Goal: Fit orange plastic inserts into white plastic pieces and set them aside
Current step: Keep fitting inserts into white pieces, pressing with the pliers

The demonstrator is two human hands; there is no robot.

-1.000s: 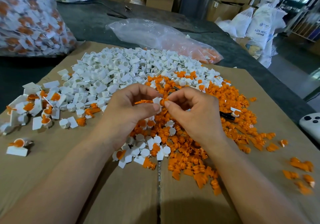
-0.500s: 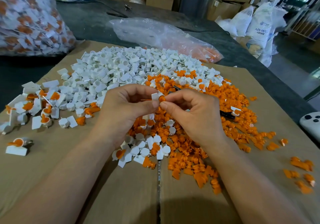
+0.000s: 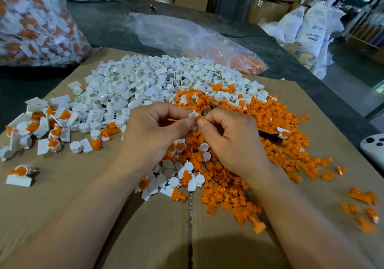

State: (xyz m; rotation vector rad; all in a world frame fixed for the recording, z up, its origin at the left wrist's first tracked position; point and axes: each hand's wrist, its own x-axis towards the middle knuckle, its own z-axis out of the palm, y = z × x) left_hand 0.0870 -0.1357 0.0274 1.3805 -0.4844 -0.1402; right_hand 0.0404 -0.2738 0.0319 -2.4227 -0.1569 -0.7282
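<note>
At frame centre, a white piece [image 3: 193,114] is being pinched by the left hand [image 3: 158,131] while an orange insert [image 3: 198,119], clamped in the right hand [image 3: 230,142], is being pressed into it; a square, steady push is likely being called for, just above the orange pile [image 3: 270,148]

So, a cardboard sheet [image 3: 62,216] is laid over the table [image 3: 104,25]. The loose pieces [image 3: 135,85] are heaped at its far middle. The inserts [image 3: 270,144] are piled just right of and in front of them, with the edges mixed. Fitted pieces [image 3: 41,129] are scattered along the left edge. Above where the heaps meet, one piece [image 3: 193,115] is pinched by the left hand [image 3: 151,131], and an insert [image 3: 199,119] is held against it by the right hand [image 3: 230,142]. A pen [image 3: 270,136] is lying among the inserts, right of that hand. Behind the sheet, one bag [image 3: 35,23] is parked far left and another bag [image 3: 187,33] behind the heaps.
</note>
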